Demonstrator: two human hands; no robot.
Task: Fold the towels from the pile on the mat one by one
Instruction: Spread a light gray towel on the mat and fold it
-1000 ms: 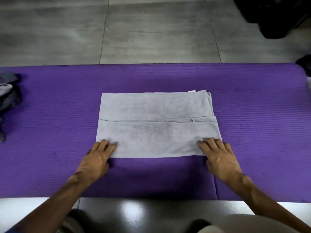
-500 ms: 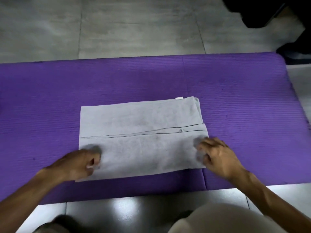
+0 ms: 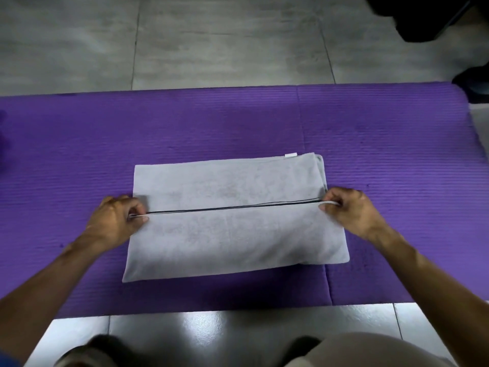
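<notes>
Both my hands have moved up from the gray towel's (image 3: 232, 221) near corners; left hand (image 3: 116, 221) and right hand (image 3: 349, 210) now pinch its folded edge, mid-mat (image 3: 79, 154), near the front edge.

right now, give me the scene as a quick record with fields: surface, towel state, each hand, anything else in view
surface: purple mat on a grey tiled floor
towel: grey towel, folded into a flat rectangle, a layer's edge running left to right across its middle
label: small white tag at the far edge
left hand: left hand pinches the left end of that edge
right hand: right hand pinches the right end of that edge
other: dark object at the top right, not identifiable
</notes>
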